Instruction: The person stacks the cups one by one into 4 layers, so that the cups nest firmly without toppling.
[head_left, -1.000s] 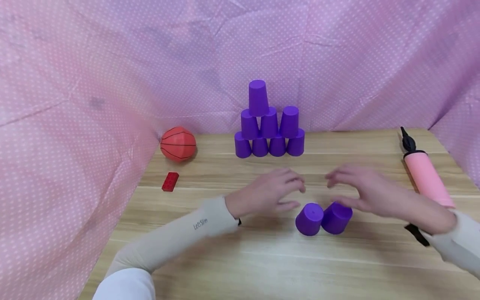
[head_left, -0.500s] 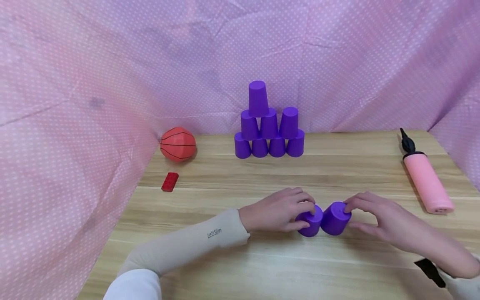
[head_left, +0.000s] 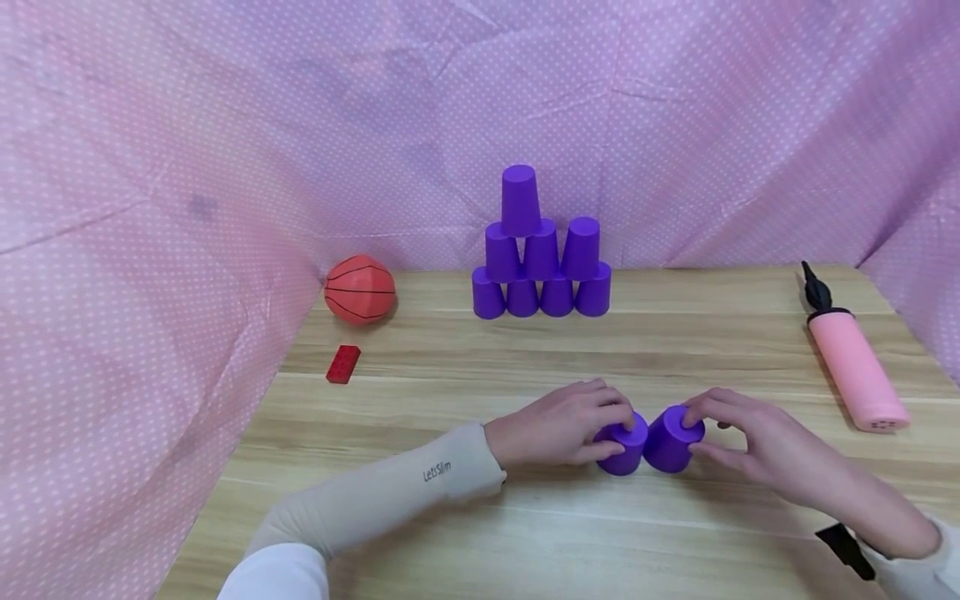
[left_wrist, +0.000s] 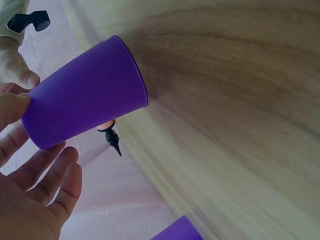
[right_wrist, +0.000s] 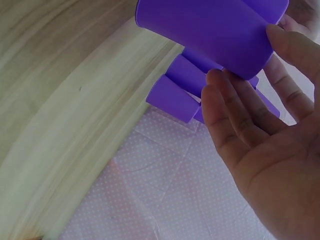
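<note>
Two upside-down purple cups stand side by side near the front of the table. My left hand (head_left: pixel 573 425) grips the left purple cup (head_left: pixel 630 454) near its raised base, thumb on the near side. On the right purple cup (head_left: pixel 664 446), my right hand (head_left: pixel 750 437) has its thumb and fingers round the upper end. The left wrist view shows the left cup (left_wrist: pixel 85 95) between thumb and fingertips, its rim at the wood. From the right wrist, the right cup (right_wrist: pixel 210 35) lies between thumb and fingers. Farther back rises a stack of upside-down purple cups (head_left: pixel 540 250), three levels high.
An orange basketball-patterned ball (head_left: pixel 360 290) sits at the back left, with a red toy brick (head_left: pixel 343 364) in front of it. A pink hand pump (head_left: pixel 858 371) with a black nozzle lies on the right. Pink dotted cloth (head_left: pixel 420 108) hangs behind the wooden table (head_left: pixel 420 367).
Both hands came down from above the table to the two front cups and took hold of them. Over the last half second, the hands have barely moved. The stack stands unchanged.
</note>
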